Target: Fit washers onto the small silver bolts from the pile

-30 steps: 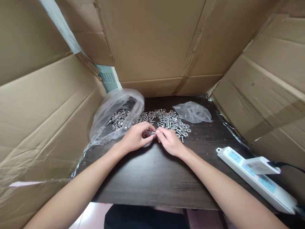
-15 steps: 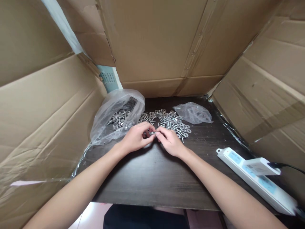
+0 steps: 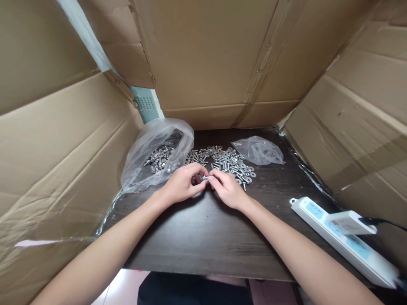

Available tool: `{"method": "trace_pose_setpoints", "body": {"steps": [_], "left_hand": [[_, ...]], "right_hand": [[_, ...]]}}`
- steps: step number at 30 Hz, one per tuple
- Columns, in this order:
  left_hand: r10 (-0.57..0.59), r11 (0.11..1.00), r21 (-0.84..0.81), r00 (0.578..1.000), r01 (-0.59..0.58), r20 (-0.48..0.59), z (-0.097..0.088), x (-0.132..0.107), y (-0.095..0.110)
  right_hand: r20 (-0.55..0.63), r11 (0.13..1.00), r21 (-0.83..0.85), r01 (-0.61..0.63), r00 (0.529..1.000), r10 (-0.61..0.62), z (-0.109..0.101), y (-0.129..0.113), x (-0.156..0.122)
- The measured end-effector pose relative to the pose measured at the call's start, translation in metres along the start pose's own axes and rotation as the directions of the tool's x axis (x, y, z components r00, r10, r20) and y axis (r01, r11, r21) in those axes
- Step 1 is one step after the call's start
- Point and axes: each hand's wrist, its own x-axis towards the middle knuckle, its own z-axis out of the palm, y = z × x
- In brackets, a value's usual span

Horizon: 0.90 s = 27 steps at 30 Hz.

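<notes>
My left hand [image 3: 182, 184] and my right hand [image 3: 226, 187] meet over the dark table [image 3: 203, 237], fingertips pinched together on a small metal bolt [image 3: 203, 178] held between them. Just beyond the fingers lies a loose pile of silver bolts, nuts and washers [image 3: 227, 163]. A clear plastic bag [image 3: 155, 154] holding more bolts lies open to the left of the pile, close to my left hand. A smaller, crumpled clear bag [image 3: 257, 150] rests to the right of the pile.
Brown cardboard walls [image 3: 57, 148] close in the table on the left, back and right. A white power strip [image 3: 343, 239] with a white plug adapter [image 3: 349, 222] and a black cable lies at the right front.
Both hands stay pinched on the bolt, with only slight finger movement. The view has shifted very slightly.
</notes>
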Motion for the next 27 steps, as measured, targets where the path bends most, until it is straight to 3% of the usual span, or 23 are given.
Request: {"method": "trace_pose_setpoints", "body": {"steps": [27], "left_hand": [[0.013, 1.000, 0.012, 1.000, -0.013, -0.002, -0.0013, 0.0001, 0.0000]], "right_hand": [[0.015, 1.000, 0.009, 0.011, 1.000, -0.011, -0.0001, 0.0008, 0.0003]]}}
